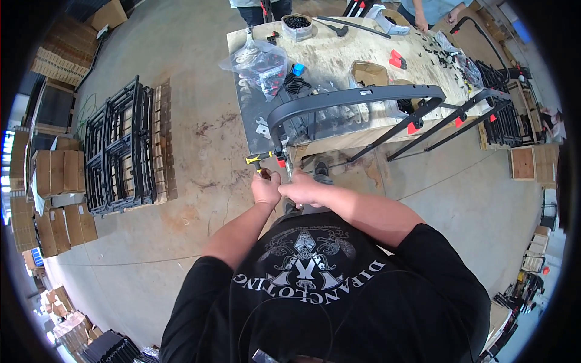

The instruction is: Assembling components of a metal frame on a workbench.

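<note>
At the near left corner of the wooden table, two bare hands work close together, just beyond its edge. The left hand is closed around the handle of a hammer with a yellow-and-black head. The right hand has its fingers curled in and seems to grip a slim silver metal tool; its exact hold is partly hidden. Beside that tool, at the table's corner, a small red cap sits at the lower end of a black bent metal tube frame, which arches along the table's near side.

On the table's left part lie a clear plastic bag of parts, a small blue piece and a cluster of black bolts. Toward the table's far edge stands a white box of small black parts. Left of the table, black metal frames are stacked on a wooden pallet. A co-worker's hand is at the table's far edge.
</note>
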The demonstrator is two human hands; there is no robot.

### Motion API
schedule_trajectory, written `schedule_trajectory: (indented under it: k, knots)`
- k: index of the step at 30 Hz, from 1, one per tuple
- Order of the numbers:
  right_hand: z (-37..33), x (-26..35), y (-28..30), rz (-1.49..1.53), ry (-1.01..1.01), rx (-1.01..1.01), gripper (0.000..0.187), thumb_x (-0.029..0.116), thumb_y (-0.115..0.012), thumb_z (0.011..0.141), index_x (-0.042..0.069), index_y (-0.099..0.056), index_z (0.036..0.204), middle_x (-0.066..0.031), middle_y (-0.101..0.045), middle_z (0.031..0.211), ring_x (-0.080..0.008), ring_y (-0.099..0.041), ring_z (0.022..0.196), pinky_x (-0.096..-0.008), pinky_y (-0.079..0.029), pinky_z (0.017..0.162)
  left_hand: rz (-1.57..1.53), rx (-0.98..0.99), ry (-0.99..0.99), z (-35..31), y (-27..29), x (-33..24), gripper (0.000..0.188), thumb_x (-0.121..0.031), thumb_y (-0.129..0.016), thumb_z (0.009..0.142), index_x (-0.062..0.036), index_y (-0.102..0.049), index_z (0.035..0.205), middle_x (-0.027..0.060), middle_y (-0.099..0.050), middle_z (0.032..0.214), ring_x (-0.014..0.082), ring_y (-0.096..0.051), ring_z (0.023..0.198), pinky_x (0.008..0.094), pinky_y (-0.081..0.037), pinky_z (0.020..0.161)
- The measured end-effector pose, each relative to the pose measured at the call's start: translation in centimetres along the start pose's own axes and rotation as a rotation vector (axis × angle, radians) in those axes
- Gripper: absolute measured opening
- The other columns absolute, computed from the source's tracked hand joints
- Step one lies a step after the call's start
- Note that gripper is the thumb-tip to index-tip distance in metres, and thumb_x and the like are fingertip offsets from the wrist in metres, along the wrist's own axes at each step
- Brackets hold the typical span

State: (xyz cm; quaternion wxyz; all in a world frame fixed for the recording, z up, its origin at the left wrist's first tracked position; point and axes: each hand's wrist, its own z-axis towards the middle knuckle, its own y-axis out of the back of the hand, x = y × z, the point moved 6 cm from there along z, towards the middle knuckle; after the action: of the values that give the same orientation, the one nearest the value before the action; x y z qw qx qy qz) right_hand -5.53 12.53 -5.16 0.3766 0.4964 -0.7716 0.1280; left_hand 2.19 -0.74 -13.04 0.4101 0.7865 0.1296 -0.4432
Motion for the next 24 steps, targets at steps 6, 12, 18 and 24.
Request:
schedule_trajectory:
  k: [6, 12, 18, 24]
  knots:
    - [-0.7, 0.7, -0.1, 0.036, -0.058, 0.131, 0.057, 0.021, -0.065, 0.083, -0.015, -0.039, 0.118, -0.0227, -0.062, 0.091, -0.0257, -0.066, 0.072, -0.0396, -0.052, 0.053, -0.065, -0.035, -0.092, 1.3, 0.2, 1.6, 0.025, -0.022, -0.072, 0.083, -0.0007, -0.06, 0.088, 0.0155, -0.068, 0.076, 0.0283, -0.066, 0.067, 0.04, -0.053, 0.067]
    - [3.0, -2.6, 0.9, -0.433, 0.237, -0.131, 0.06, 0.02, -0.063, 0.087, -0.012, -0.032, 0.128, -0.0344, -0.062, 0.108, -0.045, -0.064, 0.104, -0.0491, -0.051, 0.089, -0.022, 0.315, 0.27, -1.4, 3.2, -3.5, 0.023, -0.02, -0.07, 0.087, -0.0019, -0.057, 0.085, 0.0066, -0.059, 0.068, 0.021, -0.056, 0.055, 0.0378, -0.047, 0.053]
    - [3.4, -3.3, 0.8, -0.436, 0.135, -0.077, 0.068, 0.02, -0.064, 0.088, -0.01, -0.026, 0.135, -0.0361, -0.06, 0.117, -0.0471, -0.061, 0.114, -0.0503, -0.048, 0.098, -0.409, 0.556, 0.645, -3.1, 4.0, -6.8, 0.023, -0.015, -0.067, 0.092, -0.0123, -0.048, 0.079, -0.0056, -0.04, 0.058, 0.0075, -0.034, 0.044, 0.0282, -0.028, 0.04]
    - [2.2, -1.9, 0.1, -0.374, 0.124, -0.091, 0.078, 0.021, -0.069, 0.082, -0.014, -0.025, 0.135, -0.0395, -0.059, 0.117, -0.0485, -0.06, 0.114, -0.0474, -0.048, 0.1, -0.081, 0.192, 0.196, -1.8, 2.7, -4.0, 0.021, -0.013, -0.074, 0.081, -0.0058, -0.054, 0.078, 0.0016, -0.058, 0.07, 0.0107, -0.051, 0.064, 0.032, -0.044, 0.057]
